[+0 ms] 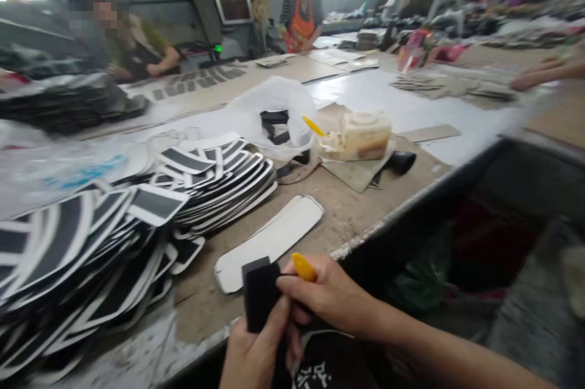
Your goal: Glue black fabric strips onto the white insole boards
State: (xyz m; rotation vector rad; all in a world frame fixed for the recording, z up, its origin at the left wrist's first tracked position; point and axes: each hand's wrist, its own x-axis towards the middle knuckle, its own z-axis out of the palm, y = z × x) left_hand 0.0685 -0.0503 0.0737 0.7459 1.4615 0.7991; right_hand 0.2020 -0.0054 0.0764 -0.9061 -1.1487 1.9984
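Observation:
My left hand [258, 346] is closed round a black flat piece [259, 294], held upright at the table's front edge. Against the top of that piece, my right hand [324, 288] grips a tool with a yellow handle [304, 267]; its working end is hidden by fingers and the black piece. Just beyond both hands lies a white curved panel [269, 242] on brown board. To the left are heaped stacks of curved black panels with white borders [68, 242].
A stained plastic container [365, 133] with another yellow handle [313, 125] leaning by it stands farther back. Beside it is a white plastic bag [274, 102] with black pieces inside. A person in an orange apron [300, 23] and others work around the long table.

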